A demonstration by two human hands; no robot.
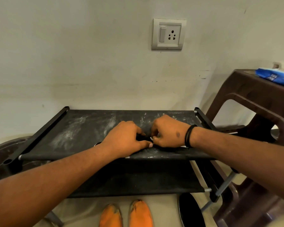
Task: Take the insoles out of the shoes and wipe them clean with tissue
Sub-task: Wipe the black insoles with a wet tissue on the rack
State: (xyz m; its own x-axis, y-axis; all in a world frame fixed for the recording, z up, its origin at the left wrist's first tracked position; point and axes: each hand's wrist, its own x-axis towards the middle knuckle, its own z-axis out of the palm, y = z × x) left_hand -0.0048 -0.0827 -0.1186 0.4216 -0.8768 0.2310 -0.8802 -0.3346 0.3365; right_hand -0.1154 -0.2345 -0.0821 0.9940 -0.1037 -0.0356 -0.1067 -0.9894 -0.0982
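Two hands, the left hand point(126, 138) and the right hand point(168, 131), meet on one black shoe rack point(69, 135) with two fabric shelves. Two orange insoles point(111, 216) lie on the floor beside one black insole point(189, 210). One blue tissue pack point(275, 76), one brown plastic stool point(252, 102), one wall socket point(168, 34).

Both arms stretched forward, left hand point(127, 138) and right hand point(168, 131) touching, fingers curled inward, knuckles up

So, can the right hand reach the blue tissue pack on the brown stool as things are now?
Probably yes. The blue tissue pack lies uncovered on the brown stool, on the right hand's side, nothing between them. But its fingers are now busy with something dark on the rack.
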